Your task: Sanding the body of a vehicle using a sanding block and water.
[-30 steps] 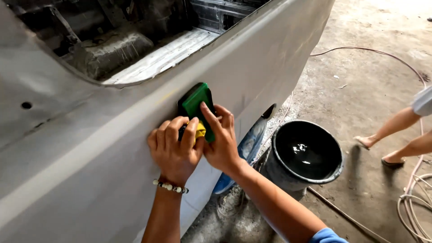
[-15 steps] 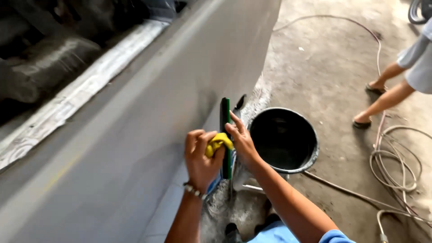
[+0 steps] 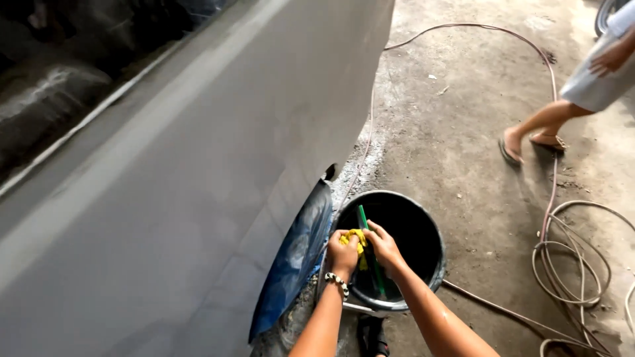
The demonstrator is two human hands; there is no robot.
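Both hands over the mouth of a black bucket (image 3: 423,218). Left hand (image 3: 344,254), beaded bracelet at the wrist, clenched around a crumpled yellow cloth (image 3: 356,239). Right hand (image 3: 385,246) grips a flat green sanding block (image 3: 370,254), held edge-on and upright, its lower end down inside the bucket. Cloth and block touch between the hands.

Bucket round, dark inside; contents not discernible. It stands on the floor just beside a grey, matte, primer-coated car body panel (image 3: 198,185), smooth and gently curved. A glossy blue sheet (image 3: 297,258) hangs at the panel's lower edge.

Floor (image 3: 463,119) rough, dusty concrete. A hose (image 3: 569,258) lies coiled to the right. Another person's legs (image 3: 549,125) in sandals, well apart.
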